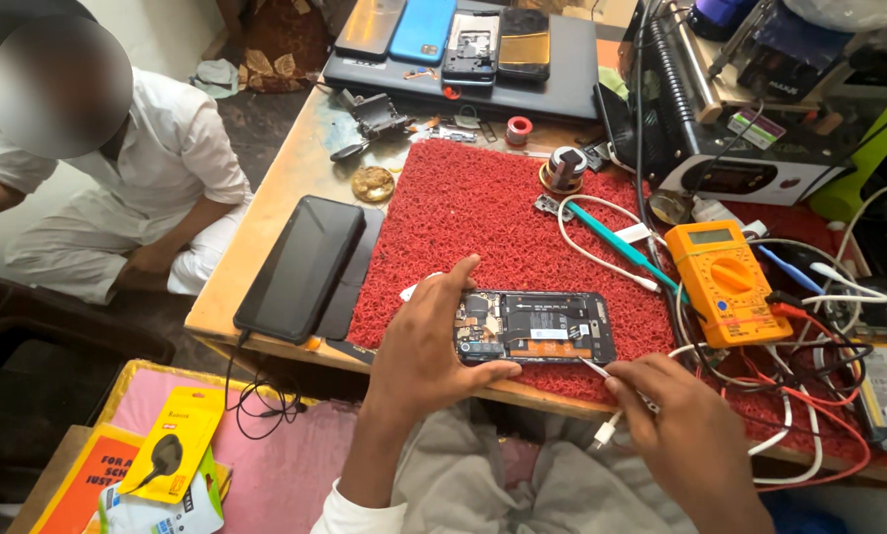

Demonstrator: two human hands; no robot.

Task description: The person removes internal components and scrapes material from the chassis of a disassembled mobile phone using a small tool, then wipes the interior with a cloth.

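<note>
While left hand [425, 341] clasps opened phone [534, 326]; right hand [673, 420] pinches tweezers [611, 381].

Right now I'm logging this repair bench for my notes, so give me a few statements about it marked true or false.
1. The left hand steadies an opened phone on the red mat. True.
2. The right hand holds a hammer. False: it holds a thin metal tool whose tip is at the phone's edge.
3. The orange multimeter lies right of the phone. True.
4. The black phone with the dark screen lies on the mat. False: it lies on the wooden table, left of the mat.
</note>
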